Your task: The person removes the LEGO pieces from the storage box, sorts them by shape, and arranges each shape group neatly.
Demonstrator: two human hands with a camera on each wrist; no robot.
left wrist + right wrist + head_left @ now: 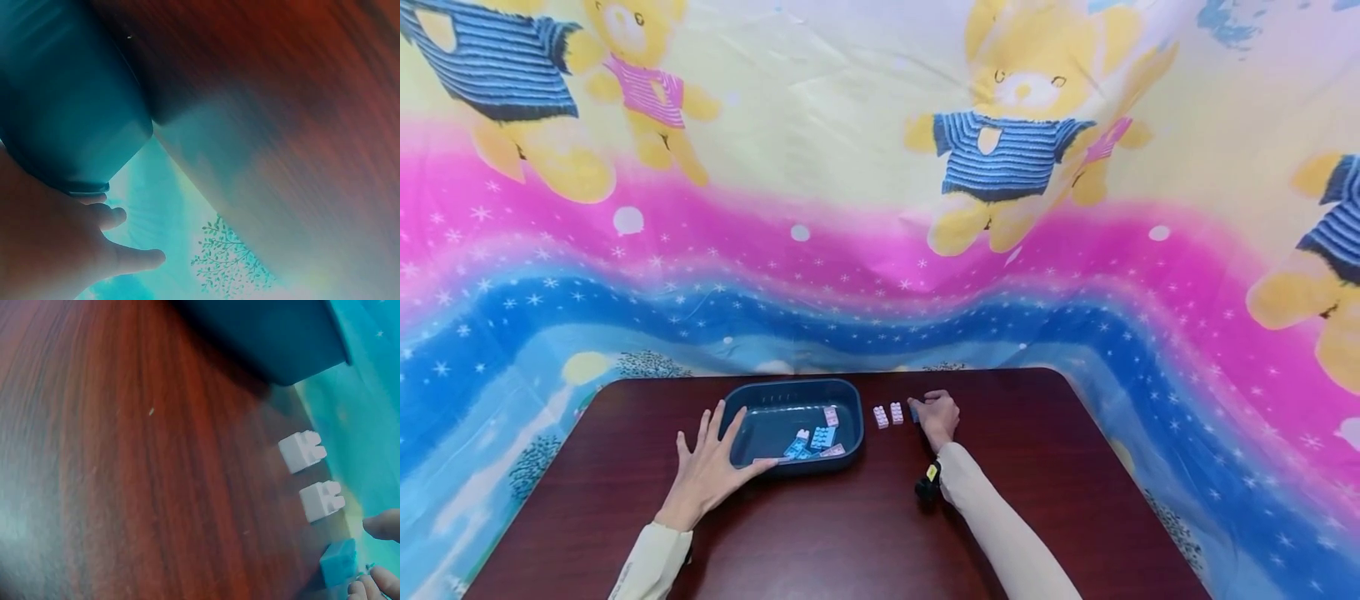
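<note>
Toy blocks [823, 437], blue and pale pink, sighted in two groups. Noted at rear and sides: cloth backdrop [850, 171], printed with yellow bears in striped shirts above pink and blue bands. Noted before it: dark reddish-brown tabletop [820, 542], grained, with a dull sheen. Sited near the far edge, left of centre: dark blue-grey bin [856, 400], upright, open-topped, corners rounded. Recorded on both forearms: pale sleeves [992, 521]. Left hand [707, 467] at the bin's left end: fingers straight and spread wide, thumb over the near rim, no block in grasp. Right hand [938, 417] right of the bin, at a blue block [338, 564]: fingers bent, thumb parted from the rest; in the right wrist view, thumb clear of the block, other fingertips just beside it. Actual contact: cannot tell. At the right wrist: dark device [928, 483] with a yellow patch. Found loose in the bin, mostly toward its right half: several blue and pink blocks, some overlapping. Found on the tabletop, between bin and blue block: two pale pink blocks [881, 417], side by side, apart, studs up.
</note>
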